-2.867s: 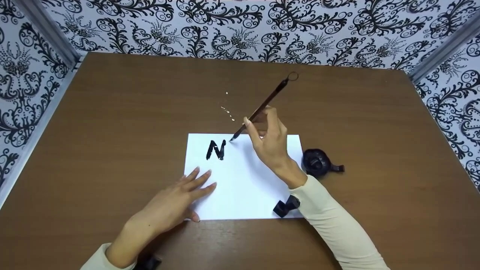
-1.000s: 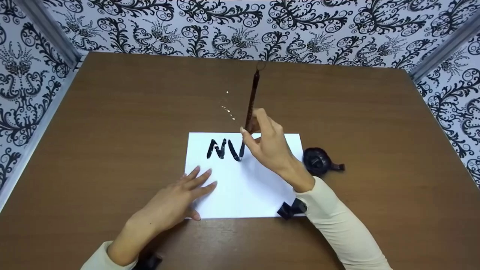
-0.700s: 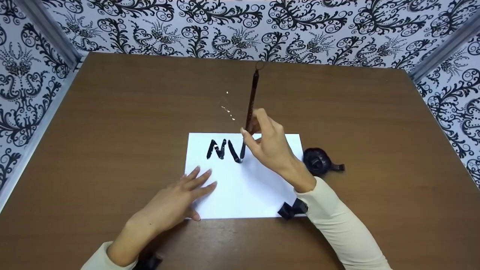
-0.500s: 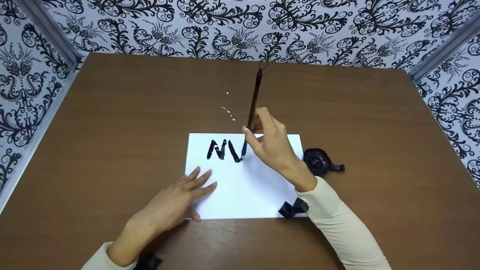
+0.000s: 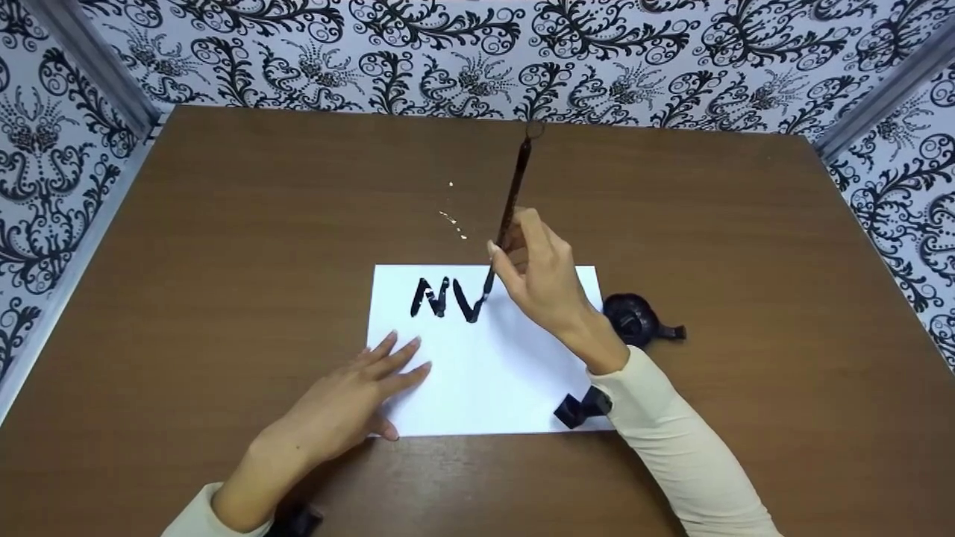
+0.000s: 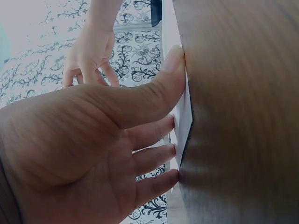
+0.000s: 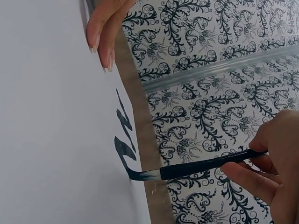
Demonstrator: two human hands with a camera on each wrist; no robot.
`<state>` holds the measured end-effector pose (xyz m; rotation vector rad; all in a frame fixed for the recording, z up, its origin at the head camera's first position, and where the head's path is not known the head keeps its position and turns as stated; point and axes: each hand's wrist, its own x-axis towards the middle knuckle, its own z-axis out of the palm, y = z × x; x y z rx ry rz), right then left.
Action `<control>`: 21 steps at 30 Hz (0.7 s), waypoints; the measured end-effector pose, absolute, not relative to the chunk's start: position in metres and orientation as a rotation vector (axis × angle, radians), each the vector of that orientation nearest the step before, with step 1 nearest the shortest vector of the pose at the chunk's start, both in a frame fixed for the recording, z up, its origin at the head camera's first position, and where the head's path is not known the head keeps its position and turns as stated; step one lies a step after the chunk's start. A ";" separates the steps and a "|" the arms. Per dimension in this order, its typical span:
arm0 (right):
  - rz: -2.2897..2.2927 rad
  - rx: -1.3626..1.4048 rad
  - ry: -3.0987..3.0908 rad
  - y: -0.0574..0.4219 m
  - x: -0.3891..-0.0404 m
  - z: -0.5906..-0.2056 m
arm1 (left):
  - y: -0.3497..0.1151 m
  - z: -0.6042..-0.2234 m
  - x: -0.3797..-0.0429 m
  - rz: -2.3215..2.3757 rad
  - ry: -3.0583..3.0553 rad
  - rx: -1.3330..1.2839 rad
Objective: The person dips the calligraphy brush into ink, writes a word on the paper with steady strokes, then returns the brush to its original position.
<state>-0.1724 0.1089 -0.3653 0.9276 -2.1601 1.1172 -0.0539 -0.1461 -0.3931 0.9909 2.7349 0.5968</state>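
My right hand point(image 5: 543, 280) pinches a dark calligraphy brush point(image 5: 515, 186) between thumb and fingers, its handle tilted up and ending in a hanging loop. In the right wrist view the inked tip of the brush point(image 7: 145, 175) bends against the white paper point(image 7: 51, 116), at the end of a black stroke. An N and a V-shaped mark point(image 5: 466, 302) stand in black ink near the top of the sheet. My left hand point(image 5: 343, 406) rests with spread fingers on the paper's lower left edge; in the left wrist view its thumb point(image 6: 173, 60) lies along the sheet's border.
A small black pot-shaped vessel with a short handle point(image 5: 633, 321) stands right of the paper. On the wrist by the right sleeve point(image 5: 671, 440) sits a black block-like device point(image 5: 582, 407). Pale specks point(image 5: 453, 221) mark the brown table point(image 5: 261, 224). Patterned wallpaper point(image 5: 477, 60) stands behind.
The right hand has moved the brush from beside the N down and back up, leaving a V-shaped stroke. Over the last half second the brush climbs slightly up and right. The left hand stays put.
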 end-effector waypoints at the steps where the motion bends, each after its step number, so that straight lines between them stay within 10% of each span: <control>1: 1.120 0.931 -2.153 0.109 -0.173 -0.366 | -0.146 -0.393 -0.054 0.594 2.735 0.988; 21: 1.104 0.905 -2.080 0.113 -0.183 -0.373 | -0.147 -0.392 -0.052 0.591 2.734 0.968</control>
